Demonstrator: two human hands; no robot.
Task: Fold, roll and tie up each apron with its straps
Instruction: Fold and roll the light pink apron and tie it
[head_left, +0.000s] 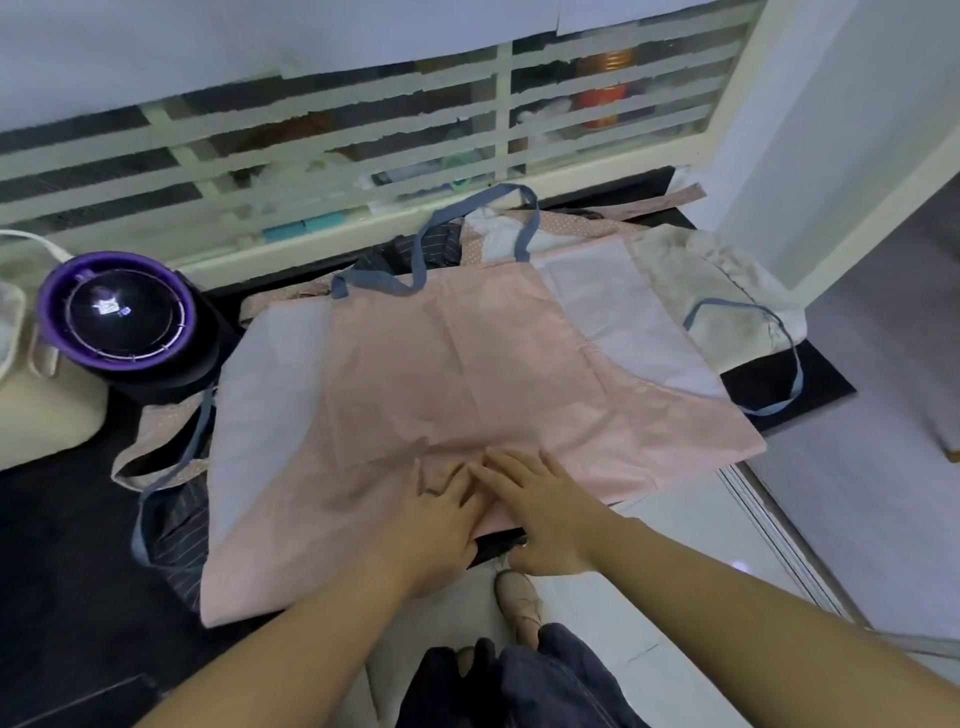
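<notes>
A pink apron (457, 374) lies spread flat on a dark tabletop (67, 519). The left hand (441, 512) and right hand (540, 512) press side by side on its near edge, fingers straight. Its blue neck strap (470, 218) loops at the far side.
</notes>
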